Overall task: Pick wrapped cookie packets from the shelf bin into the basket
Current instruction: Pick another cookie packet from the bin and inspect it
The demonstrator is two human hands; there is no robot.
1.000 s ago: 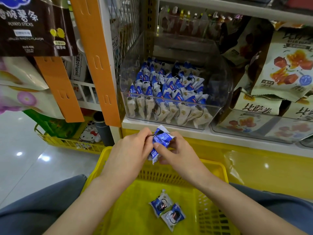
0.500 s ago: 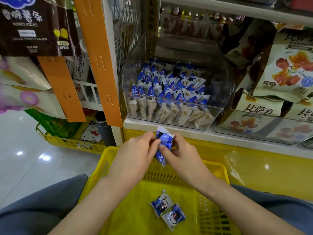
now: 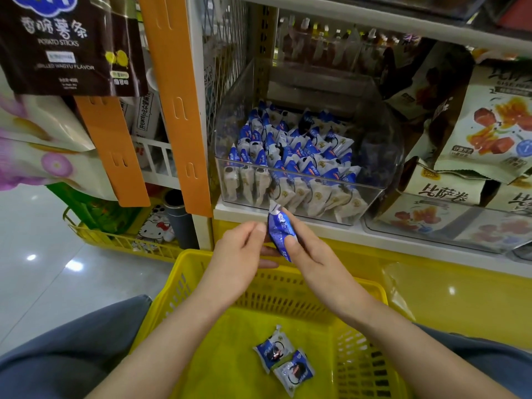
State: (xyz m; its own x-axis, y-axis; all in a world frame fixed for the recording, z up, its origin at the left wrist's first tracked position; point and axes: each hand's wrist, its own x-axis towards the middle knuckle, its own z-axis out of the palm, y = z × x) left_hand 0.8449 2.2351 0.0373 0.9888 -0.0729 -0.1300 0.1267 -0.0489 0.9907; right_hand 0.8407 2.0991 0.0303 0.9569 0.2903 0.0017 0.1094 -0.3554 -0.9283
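A clear shelf bin point(image 3: 371, 194) holds several blue-and-white wrapped cookie packets point(image 3: 290, 151). Just below its front edge, my right hand point(image 3: 311, 260) pinches one blue cookie packet point(image 3: 277, 228) upright between thumb and fingers. My left hand point(image 3: 239, 254) sits close on the packet's left, thumb beside its edge and fingers reaching loosely under it. Both hands hover over the far rim of a yellow basket point(image 3: 195, 254) on my lap. Two cookie packets point(image 3: 273, 348) point(image 3: 295, 371) lie side by side on its floor.
Orange hanging strips point(image 3: 178, 110) and a wire panel flank the bin's left. Snack bags point(image 3: 489, 133) fill the bin to the right. A dark potato-stick bag point(image 3: 66, 44) hangs at top left. A second yellow basket point(image 3: 121, 240) stands on the glossy floor.
The held packet has turned more upright and now sits mainly in my right hand's pinch. My left hand's grip on it has loosened and its thumb has drawn slightly away.
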